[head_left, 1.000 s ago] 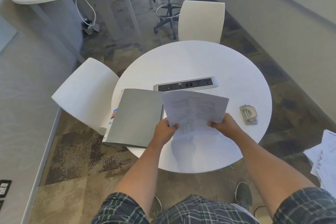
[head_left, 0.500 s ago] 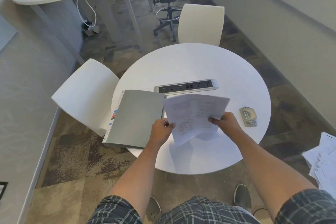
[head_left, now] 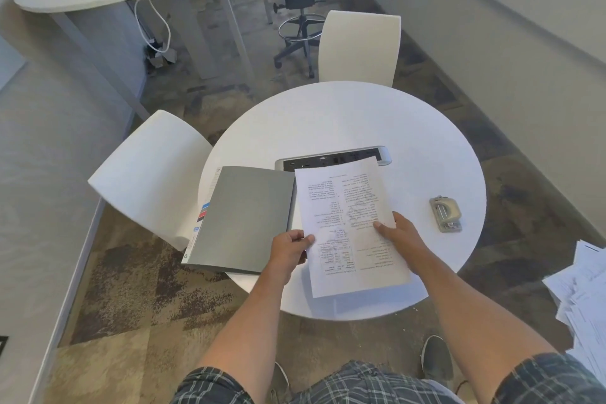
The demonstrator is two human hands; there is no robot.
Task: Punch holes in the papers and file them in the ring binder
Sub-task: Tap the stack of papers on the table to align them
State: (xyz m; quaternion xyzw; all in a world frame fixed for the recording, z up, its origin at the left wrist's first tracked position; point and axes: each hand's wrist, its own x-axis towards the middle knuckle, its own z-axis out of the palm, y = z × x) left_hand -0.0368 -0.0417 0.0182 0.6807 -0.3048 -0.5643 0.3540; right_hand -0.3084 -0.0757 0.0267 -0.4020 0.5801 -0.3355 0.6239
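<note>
Left hand (head_left: 290, 252): pinching the sheet's left edge.
Right hand (head_left: 398, 239): thumb pressed on the sheet's right side, fingers beneath.
Paper (head_left: 349, 226): printed sheet, held over the round table (head_left: 360, 115).
Binder (head_left: 244, 220): grey, closed, lying left of the sheet.
Hole punch (head_left: 446, 214): right, apart.
Power strip (head_left: 331, 159): behind the sheet.

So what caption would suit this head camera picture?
Both hands hold printed papers over a round table, between grey binder and hole punch.
</note>
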